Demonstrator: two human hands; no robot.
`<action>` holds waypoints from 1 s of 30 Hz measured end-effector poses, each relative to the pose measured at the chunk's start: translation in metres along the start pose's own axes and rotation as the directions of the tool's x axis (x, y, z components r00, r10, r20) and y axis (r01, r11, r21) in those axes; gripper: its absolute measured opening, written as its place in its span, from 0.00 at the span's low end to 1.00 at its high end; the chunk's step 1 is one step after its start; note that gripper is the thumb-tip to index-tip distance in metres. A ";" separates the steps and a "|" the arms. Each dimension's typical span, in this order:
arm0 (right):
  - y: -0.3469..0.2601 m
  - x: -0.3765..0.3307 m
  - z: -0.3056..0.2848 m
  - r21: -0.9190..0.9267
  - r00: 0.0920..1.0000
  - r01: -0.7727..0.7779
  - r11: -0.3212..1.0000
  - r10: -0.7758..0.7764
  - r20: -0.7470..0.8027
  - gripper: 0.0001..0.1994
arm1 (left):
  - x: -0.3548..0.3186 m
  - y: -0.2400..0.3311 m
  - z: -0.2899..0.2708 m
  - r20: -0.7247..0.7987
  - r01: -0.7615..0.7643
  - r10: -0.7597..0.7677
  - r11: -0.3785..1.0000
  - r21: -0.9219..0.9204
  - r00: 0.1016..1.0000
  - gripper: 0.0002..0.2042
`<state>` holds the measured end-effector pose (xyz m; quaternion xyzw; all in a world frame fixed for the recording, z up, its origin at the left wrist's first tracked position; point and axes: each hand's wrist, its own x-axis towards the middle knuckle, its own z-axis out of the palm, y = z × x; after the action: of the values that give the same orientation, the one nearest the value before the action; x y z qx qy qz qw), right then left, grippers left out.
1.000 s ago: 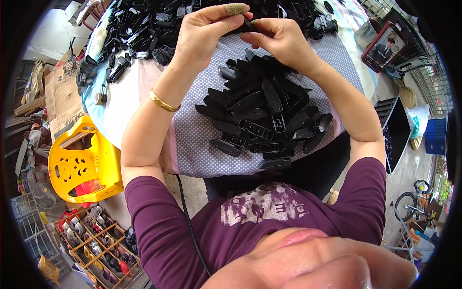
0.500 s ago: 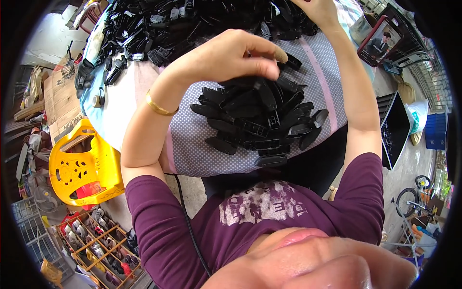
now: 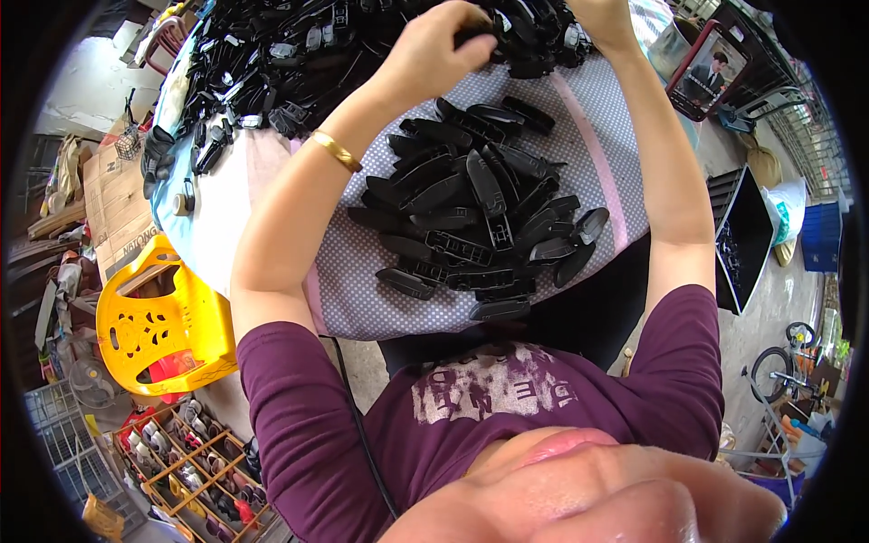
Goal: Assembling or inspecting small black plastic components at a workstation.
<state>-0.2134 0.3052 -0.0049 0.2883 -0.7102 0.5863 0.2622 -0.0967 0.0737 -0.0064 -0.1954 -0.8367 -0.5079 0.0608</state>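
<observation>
– Head view: where are the hands?
– Left hand (image 3: 444, 45) curled at the large black pile (image 3: 303, 59), right hand (image 3: 605, 20) cut off; I can't tell either's grip.
– The smaller heap (image 3: 489, 185)?
– On the dotted cloth (image 3: 344, 299). Pinching 1 piece avoids snagging neighbours.

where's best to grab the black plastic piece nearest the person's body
Probably its left end: the black plastic piece lies lengthwise left to right, with dotted cloth beside that end, while other pieces crowd its far side. Coming from the left, pinch across its width.
</observation>
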 end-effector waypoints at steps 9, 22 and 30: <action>-0.076 -0.044 0.055 0.088 0.710 0.624 0.776 -0.611 0.350 0.16 | -0.013 -0.017 -0.026 0.107 0.210 -0.181 0.857 -0.470 0.978 0.11; -0.083 -0.061 0.061 0.150 0.949 -0.102 0.983 0.051 0.311 0.14 | -0.011 -0.033 -0.035 -0.008 -0.046 0.063 0.626 -0.778 0.998 0.15; -0.097 -0.061 0.059 -0.035 0.963 0.065 0.997 -0.054 0.262 0.14 | -0.019 -0.018 -0.021 -0.121 0.019 -0.169 0.654 -0.757 0.978 0.16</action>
<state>-0.1031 0.2392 0.0071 0.3785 -0.7423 0.5193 0.1900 -0.0883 0.0431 -0.0168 -0.1126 -0.5520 -0.8259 0.0237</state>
